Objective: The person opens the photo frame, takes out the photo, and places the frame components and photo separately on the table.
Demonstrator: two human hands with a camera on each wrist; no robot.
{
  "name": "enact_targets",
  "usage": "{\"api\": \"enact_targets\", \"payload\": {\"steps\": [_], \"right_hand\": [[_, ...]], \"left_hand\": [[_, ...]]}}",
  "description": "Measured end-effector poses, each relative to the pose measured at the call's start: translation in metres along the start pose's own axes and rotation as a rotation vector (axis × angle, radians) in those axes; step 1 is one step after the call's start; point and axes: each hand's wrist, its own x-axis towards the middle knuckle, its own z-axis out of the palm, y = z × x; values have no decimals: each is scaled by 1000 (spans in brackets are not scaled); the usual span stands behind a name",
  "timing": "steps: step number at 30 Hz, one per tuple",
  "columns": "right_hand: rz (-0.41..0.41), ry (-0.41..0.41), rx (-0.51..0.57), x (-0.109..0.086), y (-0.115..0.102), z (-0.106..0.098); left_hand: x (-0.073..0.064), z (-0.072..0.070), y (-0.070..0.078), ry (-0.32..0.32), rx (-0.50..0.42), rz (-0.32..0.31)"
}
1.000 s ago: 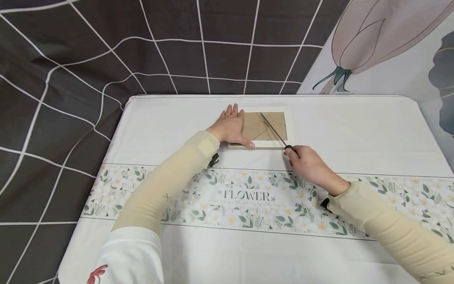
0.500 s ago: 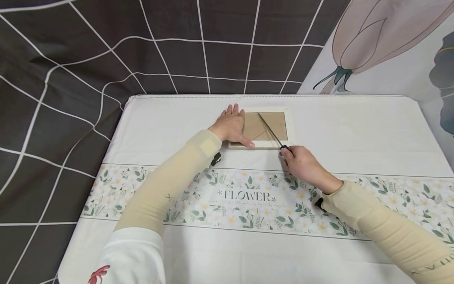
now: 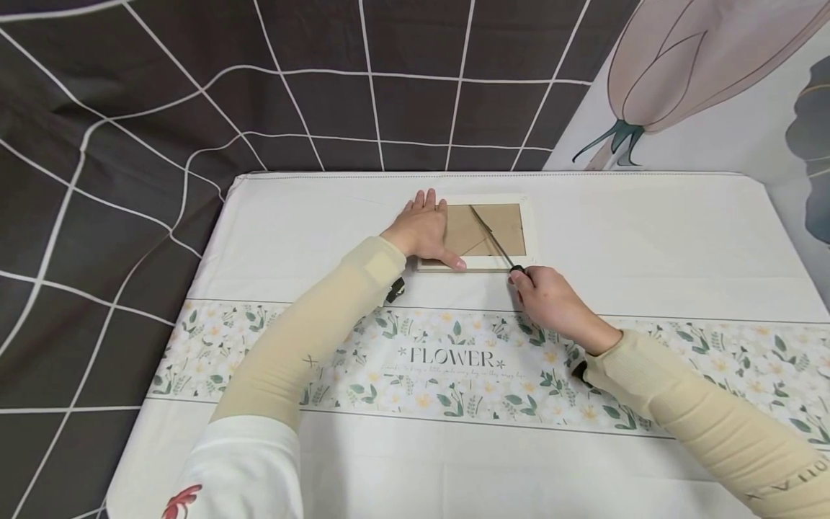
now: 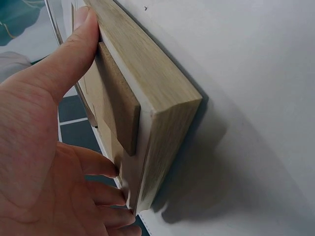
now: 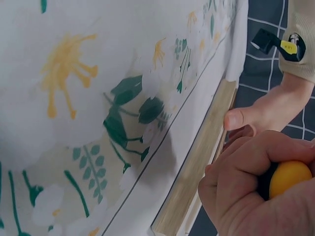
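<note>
A picture frame (image 3: 530, 229) with a pale wooden border lies back up near the far side of the table, its brown backing board (image 3: 512, 220) showing. My left hand (image 3: 420, 232) rests spread on the frame's left end, thumb (image 4: 84, 37) along the near border. In the left wrist view a brown board piece (image 4: 118, 96) stands slightly proud of the back. My right hand (image 3: 551, 299) grips a screwdriver (image 3: 501, 247), its thin shaft slanting over the backing toward the far border. The yellow handle end (image 5: 289, 178) shows inside the curled fingers. Whether the tip touches is too small to tell.
A white tablecloth (image 3: 648, 245) covers the table, with a printed floral band (image 3: 415, 400) across it. Dark gridded cloth (image 3: 415, 108) hangs behind and at the left. A flower-printed white cloth (image 3: 713, 130) hangs at the back right.
My right hand has shifted slightly left with the screwdriver, and the tip has moved left along the far edge of the backing. My left hand and the frame have stayed put.
</note>
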Motion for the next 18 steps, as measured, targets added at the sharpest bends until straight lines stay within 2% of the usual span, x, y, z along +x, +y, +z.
{"api": "enact_targets", "payload": {"steps": [18], "right_hand": [[-2,3,13,0,1,4]], "left_hand": [[0,2,-1,17,-5,9]]}}
